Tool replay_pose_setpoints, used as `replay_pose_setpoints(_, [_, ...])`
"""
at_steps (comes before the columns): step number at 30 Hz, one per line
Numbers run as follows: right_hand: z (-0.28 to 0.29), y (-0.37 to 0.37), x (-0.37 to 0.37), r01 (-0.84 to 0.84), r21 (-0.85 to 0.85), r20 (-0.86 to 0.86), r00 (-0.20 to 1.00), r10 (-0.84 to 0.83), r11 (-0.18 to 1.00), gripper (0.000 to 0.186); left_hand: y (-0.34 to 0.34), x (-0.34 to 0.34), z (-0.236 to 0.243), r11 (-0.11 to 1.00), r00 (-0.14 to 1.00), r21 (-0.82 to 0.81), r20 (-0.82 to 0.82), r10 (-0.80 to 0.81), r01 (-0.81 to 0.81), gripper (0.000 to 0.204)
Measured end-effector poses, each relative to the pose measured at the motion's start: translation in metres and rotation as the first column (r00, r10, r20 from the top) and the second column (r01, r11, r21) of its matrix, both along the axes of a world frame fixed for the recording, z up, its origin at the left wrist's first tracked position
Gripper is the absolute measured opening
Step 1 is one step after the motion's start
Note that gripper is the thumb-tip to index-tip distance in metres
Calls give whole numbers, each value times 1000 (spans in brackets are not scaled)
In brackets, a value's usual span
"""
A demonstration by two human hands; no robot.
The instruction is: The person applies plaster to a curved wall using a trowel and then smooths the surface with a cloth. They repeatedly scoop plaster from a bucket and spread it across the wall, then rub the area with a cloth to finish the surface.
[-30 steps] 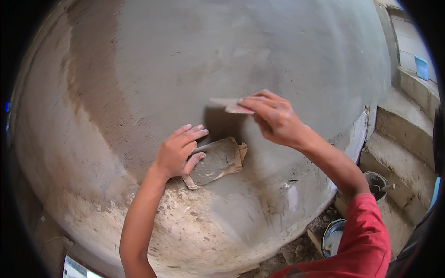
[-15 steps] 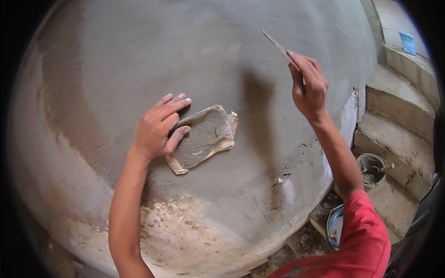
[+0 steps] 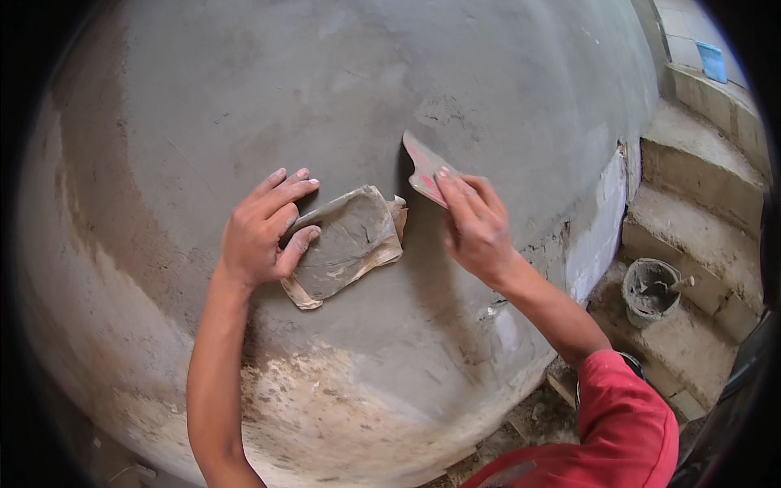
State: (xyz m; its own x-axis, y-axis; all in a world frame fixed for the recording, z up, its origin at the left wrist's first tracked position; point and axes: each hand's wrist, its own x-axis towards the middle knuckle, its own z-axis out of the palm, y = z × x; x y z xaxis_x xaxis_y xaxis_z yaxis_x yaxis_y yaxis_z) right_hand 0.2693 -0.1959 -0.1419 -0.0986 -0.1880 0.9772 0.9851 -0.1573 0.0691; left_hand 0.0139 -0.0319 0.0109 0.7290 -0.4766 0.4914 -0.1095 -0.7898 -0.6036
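1 scraper (image 3: pixel 425 169), at or just off the wall (image 3: pixel 244 98), looks light and stiff; the right hand (image 3: pixel 480 226) is clamped on its near end, a sound hold. The left hand (image 3: pixel 259 234) pinches a smeared, probably floppy sheet (image 3: pixel 348 237).

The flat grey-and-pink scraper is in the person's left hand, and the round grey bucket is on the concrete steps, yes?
Not quite: the head view shows the flat grey-and-pink scraper in the right hand. The round grey bucket is on the concrete steps.
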Motion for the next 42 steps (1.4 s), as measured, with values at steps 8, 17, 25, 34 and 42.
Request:
replay_pose_setpoints(8, [14,9,-4,-8,29,-33,999,9,1000,47,-1,1,1,1000,1000,29,24,1,-2,28])
replay_pose_setpoints(17, [-68,-19,-31,-300,-168,-99,953,287,939,56,6,-4,-1,997,998,-56,-54,45,-48,15])
replay_pose_setpoints(25, [-411,-171,-43,-251,68,-994,66,87,966,34,4,-59,-92,965,974,-141,-78,211,-220,28])
replay_pose_setpoints(34, [-488,-373,30,150,-507,-858,-180,-481,849,32,-38,-64,-292,879,950,-410,-284,131,-244,23])
replay_pose_setpoints(42, [-405,-359,210,405,-691,-558,227,-798,599,49,-97,-4,-310,863,945,-488,-324,-41,-129,16])
